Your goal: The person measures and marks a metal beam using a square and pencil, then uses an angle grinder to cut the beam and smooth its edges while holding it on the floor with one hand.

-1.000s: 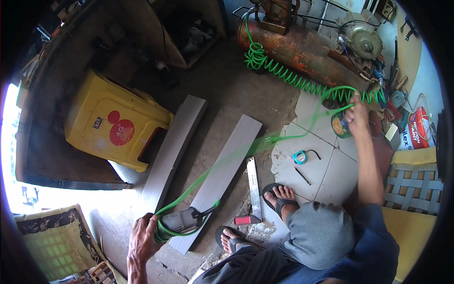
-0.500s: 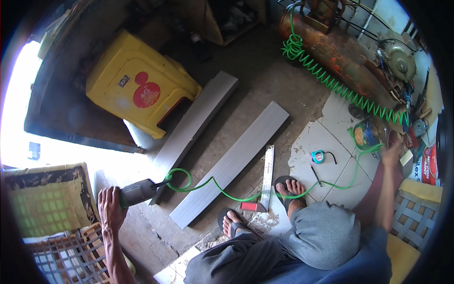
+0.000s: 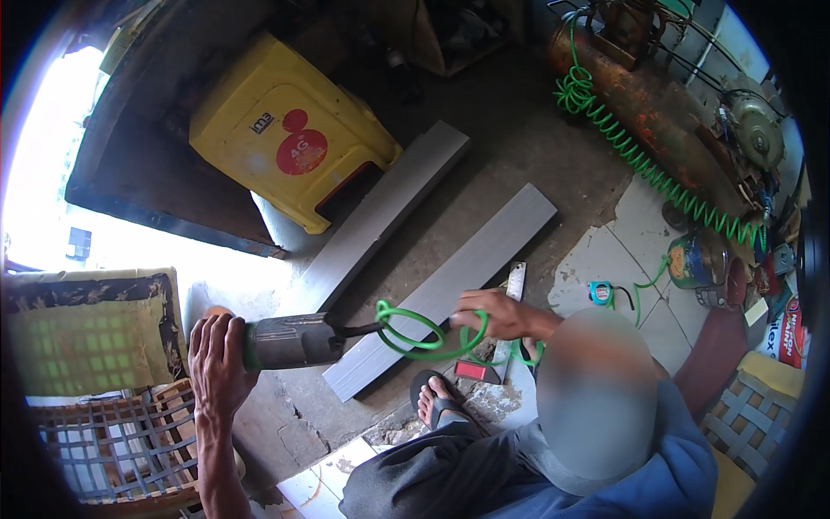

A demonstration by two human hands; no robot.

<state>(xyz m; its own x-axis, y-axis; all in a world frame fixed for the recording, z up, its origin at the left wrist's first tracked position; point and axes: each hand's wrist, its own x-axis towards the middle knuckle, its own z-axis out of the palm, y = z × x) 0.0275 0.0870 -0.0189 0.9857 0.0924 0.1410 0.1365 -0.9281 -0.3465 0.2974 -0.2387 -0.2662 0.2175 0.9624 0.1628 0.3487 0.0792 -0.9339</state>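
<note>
My left hand is wrapped round the head end of a dark angle grinder, with a bit of an orange-brown disc showing beyond the fingers. A green power cord leaves the grinder's black tail and hangs in loose loops. The far loop reaches my right hand, whose fingers are closed on the cord. Beneath the cord lies a long grey board. A second grey board rests parallel to it, farther left. Partly hidden behind my right hand is a try square with a red handle.
A yellow plastic stool lies tipped beyond the boards. To the right are a turquoise tape measure, a coiled green hose, a rusty compressor tank and a bucket. A woven-strap chair frame stands at the left.
My right hand has come from the far right to the middle and now holds the green cord, which is gathered into larger loops. The grinder has turned nearly level in my left hand.
</note>
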